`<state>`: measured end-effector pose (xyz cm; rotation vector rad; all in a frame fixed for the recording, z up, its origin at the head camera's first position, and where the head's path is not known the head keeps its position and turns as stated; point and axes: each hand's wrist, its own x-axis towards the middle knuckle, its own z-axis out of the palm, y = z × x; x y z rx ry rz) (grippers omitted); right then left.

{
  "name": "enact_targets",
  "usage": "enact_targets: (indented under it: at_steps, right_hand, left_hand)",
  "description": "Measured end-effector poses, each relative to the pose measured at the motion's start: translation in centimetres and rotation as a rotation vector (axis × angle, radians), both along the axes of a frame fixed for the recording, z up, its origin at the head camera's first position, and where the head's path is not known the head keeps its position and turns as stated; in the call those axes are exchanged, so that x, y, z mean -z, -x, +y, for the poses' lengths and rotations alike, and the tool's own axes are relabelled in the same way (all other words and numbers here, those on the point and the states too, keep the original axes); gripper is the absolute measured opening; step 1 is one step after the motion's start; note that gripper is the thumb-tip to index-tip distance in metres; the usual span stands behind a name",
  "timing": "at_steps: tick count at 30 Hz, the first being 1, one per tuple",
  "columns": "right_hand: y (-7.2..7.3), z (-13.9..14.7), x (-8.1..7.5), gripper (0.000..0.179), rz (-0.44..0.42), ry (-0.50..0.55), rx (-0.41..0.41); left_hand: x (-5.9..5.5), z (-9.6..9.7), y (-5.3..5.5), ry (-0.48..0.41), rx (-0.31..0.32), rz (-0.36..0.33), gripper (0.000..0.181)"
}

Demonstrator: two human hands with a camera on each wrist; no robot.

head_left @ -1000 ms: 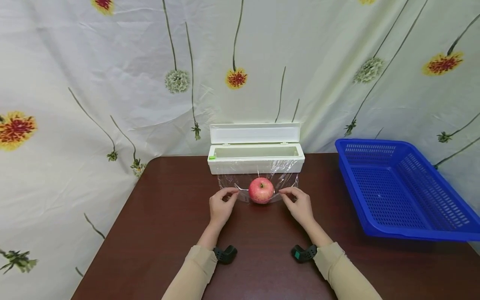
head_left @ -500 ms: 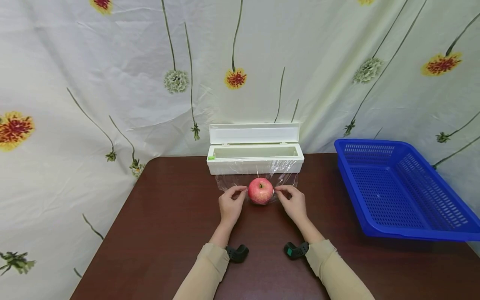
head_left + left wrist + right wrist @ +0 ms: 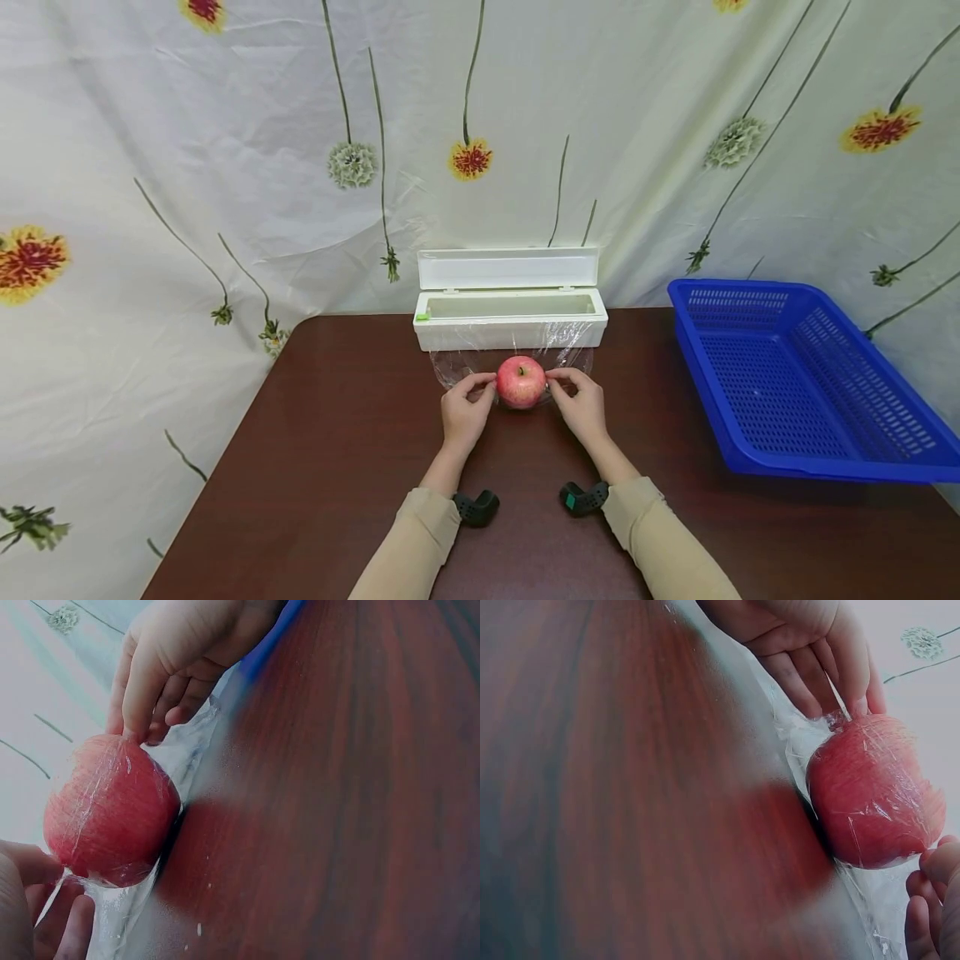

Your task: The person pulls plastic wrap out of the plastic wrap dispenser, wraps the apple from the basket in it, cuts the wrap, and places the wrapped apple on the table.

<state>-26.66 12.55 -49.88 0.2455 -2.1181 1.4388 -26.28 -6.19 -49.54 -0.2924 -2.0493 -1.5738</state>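
Note:
A red apple (image 3: 521, 383) sits on a sheet of clear cling film (image 3: 453, 365) on the table. Film stretches over the apple's near side, with creases shining in the left wrist view. My left hand (image 3: 463, 414) pinches the film between thumb and fingertips at the apple's left side. On the right side, my right hand (image 3: 583, 410) pinches it the same way, fingertips right at the fruit. The sheet runs back to a white cling film dispenser box (image 3: 510, 337), whose lid (image 3: 508, 268) stands up. In the right wrist view, twisted film shows beside the apple (image 3: 874, 795).
A blue plastic basket (image 3: 765, 462) stands at the right of the dark brown table (image 3: 337, 450). Behind the table hangs a white flowered cloth (image 3: 285, 125). Black bands (image 3: 477, 508) sit on both wrists.
Both hands have moved inward, the left one further, bringing the pinched film from out at the sides to close against the apple. The box and basket have not moved.

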Motion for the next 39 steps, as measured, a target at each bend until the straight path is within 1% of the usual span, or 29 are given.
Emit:
enact_targets:
  at_steps: [4, 8, 10, 12, 15, 17, 20, 24, 26, 27, 31, 33, 36, 39]
  right_hand:
    - [0.0, 0.0, 0.0, 0.008, -0.010, 0.013, -0.008]
    - [0.0, 0.0, 0.1, 0.009, -0.033, 0.024, -0.018]
    - [0.0, -0.1, 0.0, 0.010, -0.044, 0.029, -0.023]
    - [-0.7, -0.3, -1.0, 0.012, -0.054, 0.038, -0.047]
    - [-1.8, -0.5, -2.4, 0.018, -0.059, 0.049, -0.107]
    - [-2.4, -0.5, -3.3, 0.024, -0.063, 0.059, -0.169]
    - [-2.4, -0.4, -3.3, 0.032, -0.069, 0.066, -0.251]
    - [-2.3, -0.2, -3.1, 0.041, -0.076, 0.068, -0.334]
    - [-2.3, -0.1, -3.1, 0.045, -0.083, 0.062, -0.358]
    - [-2.3, -0.1, -3.1, 0.047, -0.090, 0.060, -0.365]
    - [-2.4, 0.0, -3.2, 0.053, -0.136, 0.049, -0.371]
    - [-2.4, 0.0, -3.3, 0.056, -0.164, 0.042, -0.366]
    - [-2.3, 0.1, -3.4, 0.058, -0.190, 0.032, -0.361]
    - [-2.3, 0.2, -3.5, 0.058, -0.182, 0.014, -0.357]
  left_hand:
    - [0.1, 0.0, 0.0, 0.020, 0.025, -0.009, 0.014]
    - [0.1, 0.0, 0.0, 0.031, 0.062, -0.022, 0.024]
    - [-0.9, 0.1, -0.7, 0.034, 0.098, -0.034, 0.028]
    - [-1.9, 0.1, -1.4, 0.031, 0.145, -0.050, 0.033]
    - [-3.4, 0.1, -2.4, 0.041, 0.215, -0.091, 0.039]
    - [-3.5, 0.0, -2.5, 0.048, 0.250, -0.117, 0.043]
    - [-3.6, -0.2, -2.5, 0.062, 0.282, -0.141, 0.048]
    - [-3.3, -0.4, -2.1, 0.073, 0.304, -0.132, 0.054]
    - [-3.0, -0.5, -1.8, 0.075, 0.310, -0.117, 0.055]
    - [-2.5, -0.5, -1.5, 0.076, 0.309, -0.111, 0.055]
    - [-0.7, -0.6, -0.4, 0.093, 0.289, -0.093, 0.056]
    - [0.1, -0.7, 0.1, 0.107, 0.272, -0.096, 0.057]
    - [0.3, -0.8, 0.2, 0.130, 0.255, -0.098, 0.056]
    - [0.3, -0.8, 0.2, 0.143, 0.254, -0.097, 0.055]
